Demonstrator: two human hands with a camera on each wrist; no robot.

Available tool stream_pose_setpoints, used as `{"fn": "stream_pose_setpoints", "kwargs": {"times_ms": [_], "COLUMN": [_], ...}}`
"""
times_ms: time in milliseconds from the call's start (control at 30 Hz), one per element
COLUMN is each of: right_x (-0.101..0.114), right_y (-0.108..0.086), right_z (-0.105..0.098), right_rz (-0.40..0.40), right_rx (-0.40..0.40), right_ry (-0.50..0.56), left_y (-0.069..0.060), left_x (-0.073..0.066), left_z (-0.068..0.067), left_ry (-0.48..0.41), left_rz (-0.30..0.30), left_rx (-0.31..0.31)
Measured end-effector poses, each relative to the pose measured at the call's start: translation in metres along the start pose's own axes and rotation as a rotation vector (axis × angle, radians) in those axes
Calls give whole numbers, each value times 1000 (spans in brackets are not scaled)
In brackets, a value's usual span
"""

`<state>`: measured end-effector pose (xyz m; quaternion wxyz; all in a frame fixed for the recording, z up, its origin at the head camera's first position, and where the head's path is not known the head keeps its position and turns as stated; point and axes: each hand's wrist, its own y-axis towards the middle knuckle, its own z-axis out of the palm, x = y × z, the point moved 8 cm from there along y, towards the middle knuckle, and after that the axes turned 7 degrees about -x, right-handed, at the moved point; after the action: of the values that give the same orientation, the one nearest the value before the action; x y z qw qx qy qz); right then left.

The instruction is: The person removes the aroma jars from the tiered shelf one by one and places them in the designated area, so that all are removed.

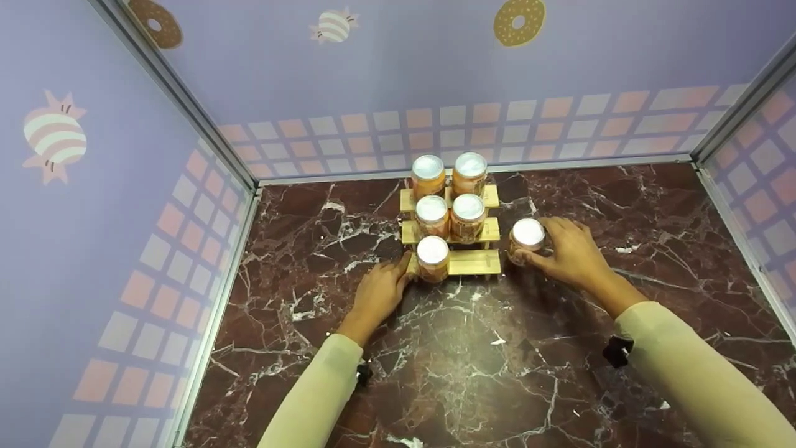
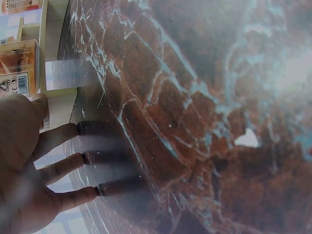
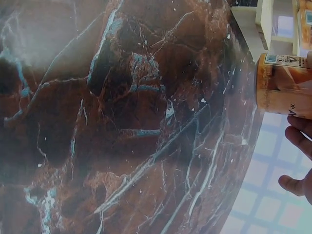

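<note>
While your right hand (image 1: pixel 569 254), angled inward, grips an upright can (image 1: pixel 527 235) just right of the stepped rack (image 1: pixel 491 229), your left hand (image 1: pixel 377 292) reaches forward, fingers extended, touching the left end of the lowest tier (image 1: pixel 476 262).

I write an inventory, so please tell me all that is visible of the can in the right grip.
The can is a short cylinder with a pale, shiny top and an orange-brown printed side bearing a barcode and dark lettering; its material is unclear. It looks roughly upright, right of the rack, with a gap between. The right grip holds its side. Whether its base touches the table is unclear.
</note>
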<state>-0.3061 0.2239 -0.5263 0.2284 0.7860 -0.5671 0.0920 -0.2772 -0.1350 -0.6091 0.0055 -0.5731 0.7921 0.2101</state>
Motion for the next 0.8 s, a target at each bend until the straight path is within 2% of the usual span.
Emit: {"fn": "stream_pose_setpoints", "kwargs": {"times_ms": [33, 133, 333, 400, 433, 567, 633, 733, 800], "right_x": [-2, -6, -14, -17, -18, -22, -24, -25, -26], "right_y": [1, 2, 7, 8, 9, 11, 11, 12, 12], "right_z": [1, 4, 10, 12, 12, 15, 16, 19, 20], "right_rz": [6, 25, 49, 55, 57, 67, 70, 77, 83], "right_rx": [2, 6, 3, 0, -2, -7, -9, -11, -11], "right_ry": [1, 10, 26, 32, 34, 37, 39, 47, 49], "left_y": [0, 1, 0, 0, 1, 0, -1, -1, 0], "left_x": [0, -10, -10, -5, -8, 6, 10, 11, 9], "left_z": [1, -14, -18, -10, -12, 9, 14, 16, 11], "left_ry": [-4, -54, -61, -48, -40, -11, -22, -25, -28], "left_rz": [-4, -21, -7, 5, 4, 13, -1, -12, -10], "left_rx": [2, 27, 13, -10, -13, -39, -26, -11, -7]}}
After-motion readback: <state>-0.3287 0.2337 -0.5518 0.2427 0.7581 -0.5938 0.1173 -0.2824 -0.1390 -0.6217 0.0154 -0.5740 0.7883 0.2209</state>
